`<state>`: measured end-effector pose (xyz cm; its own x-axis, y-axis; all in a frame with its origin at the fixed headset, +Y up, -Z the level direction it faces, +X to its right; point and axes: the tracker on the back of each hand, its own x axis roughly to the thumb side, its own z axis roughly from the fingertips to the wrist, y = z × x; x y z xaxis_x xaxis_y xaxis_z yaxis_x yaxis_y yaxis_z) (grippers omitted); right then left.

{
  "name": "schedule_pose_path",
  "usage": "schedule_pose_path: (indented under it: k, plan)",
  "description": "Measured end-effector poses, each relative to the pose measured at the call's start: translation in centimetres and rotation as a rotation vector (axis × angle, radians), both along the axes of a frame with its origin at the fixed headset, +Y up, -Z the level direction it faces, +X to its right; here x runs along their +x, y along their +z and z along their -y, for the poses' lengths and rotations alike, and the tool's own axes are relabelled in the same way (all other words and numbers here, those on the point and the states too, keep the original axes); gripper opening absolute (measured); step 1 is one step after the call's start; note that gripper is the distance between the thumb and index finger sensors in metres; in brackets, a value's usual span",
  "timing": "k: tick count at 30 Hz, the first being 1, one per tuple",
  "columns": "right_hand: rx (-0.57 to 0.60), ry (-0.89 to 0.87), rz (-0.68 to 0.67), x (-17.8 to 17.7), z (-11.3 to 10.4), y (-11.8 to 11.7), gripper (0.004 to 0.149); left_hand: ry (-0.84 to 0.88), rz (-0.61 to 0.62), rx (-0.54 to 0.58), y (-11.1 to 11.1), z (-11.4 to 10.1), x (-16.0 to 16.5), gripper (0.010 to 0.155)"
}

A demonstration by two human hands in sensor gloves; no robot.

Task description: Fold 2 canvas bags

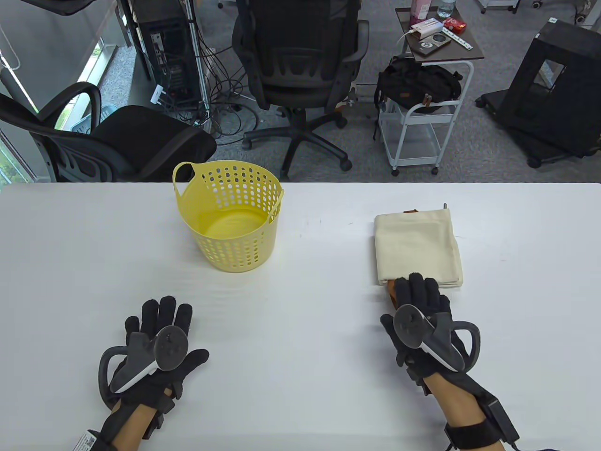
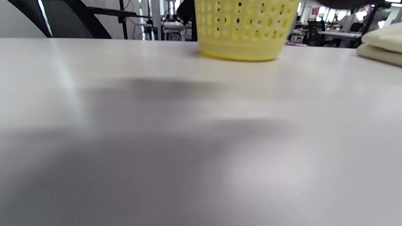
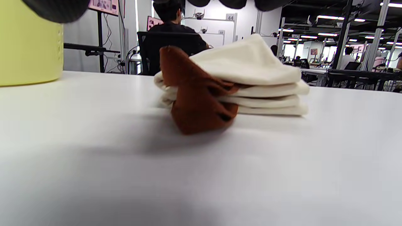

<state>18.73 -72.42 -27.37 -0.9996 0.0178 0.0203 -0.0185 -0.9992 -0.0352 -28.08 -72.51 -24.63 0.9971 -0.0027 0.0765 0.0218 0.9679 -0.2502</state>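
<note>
- Your left hand [image 1: 157, 340] lies palm down on the table [image 1: 305, 329], fingers straight and together, holding nothing, well apart from the bags.
- Your right hand [image 1: 420, 314] reaches fwd, fingers straight, tips at the near edge of the bag stack [image 1: 417, 246], by a brown strap [image 3: 196, 94]; can't tell if they touch.
- Stack: cream canvas, soft, folded square, approx. 4 layers in the right wrist view; bag count can't be told.
- 1 basket [image 1: 230, 216], yellow plastic, round, perforated, on the table left of the stack.
</note>
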Motion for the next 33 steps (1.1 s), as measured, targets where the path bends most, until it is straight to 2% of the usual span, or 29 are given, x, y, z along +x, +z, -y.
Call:
schedule_pose_path:
  k: [5, 9, 33]
  plan:
    - [-0.047, 0.047, -0.033, -0.7, 2.5, 0.5, 0.08, -0.008, -0.007, -0.005, -0.1, 0.1, 0.1, 0.092]
    - [-0.11, 0.074, -0.045, -0.9, 3.4, 0.5, 0.08, -0.014, -0.015, -0.015, -0.2, 0.3, 0.0, 0.093]
    - [-0.145, 0.078, -0.065, -1.6, 2.7, 0.8, 0.08, 0.019, -0.011, -0.039, -0.3, 0.1, -0.1, 0.092]
